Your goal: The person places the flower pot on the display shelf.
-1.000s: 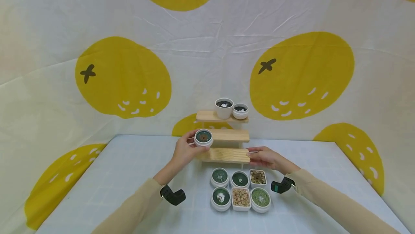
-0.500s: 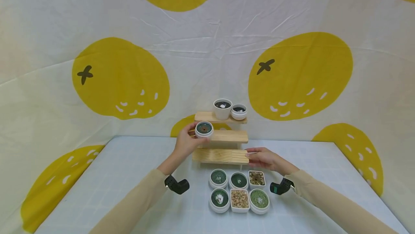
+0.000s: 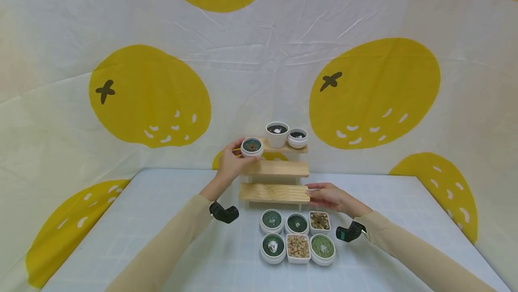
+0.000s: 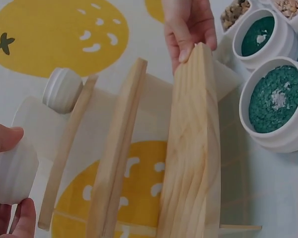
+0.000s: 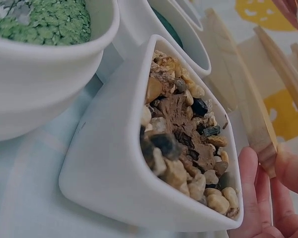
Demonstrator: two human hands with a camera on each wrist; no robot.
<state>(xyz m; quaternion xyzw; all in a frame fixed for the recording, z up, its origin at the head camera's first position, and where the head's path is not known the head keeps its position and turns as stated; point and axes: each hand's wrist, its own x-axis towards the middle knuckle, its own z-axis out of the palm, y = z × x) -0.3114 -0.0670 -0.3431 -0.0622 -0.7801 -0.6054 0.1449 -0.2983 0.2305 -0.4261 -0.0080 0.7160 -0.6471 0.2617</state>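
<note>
My left hand (image 3: 230, 162) holds a small round white pot (image 3: 252, 148) with green grains and a brown centre, at the left end of the top shelf of a three-tier wooden stand (image 3: 275, 193). In the left wrist view, thumb and fingers grip the pot (image 4: 12, 173) from opposite sides; whether it touches the shelf I cannot tell. My right hand (image 3: 329, 197) pinches the right end of the lowest shelf between thumb and fingers. On the top shelf stand a taller white pot (image 3: 277, 135) and a smaller round one (image 3: 297, 139), both with dark fill.
In front of the stand, several white pots sit close together in two rows. Among them are a square pot of mixed pebbles (image 3: 319, 221), a square one of tan pebbles (image 3: 298, 247) and a round light-green one (image 3: 322, 247). A patterned cloth (image 3: 259, 76) hangs behind the table.
My left hand has raised the pot from beside the lower shelves to the top shelf's left end. My right hand keeps its grip on the lowest shelf.
</note>
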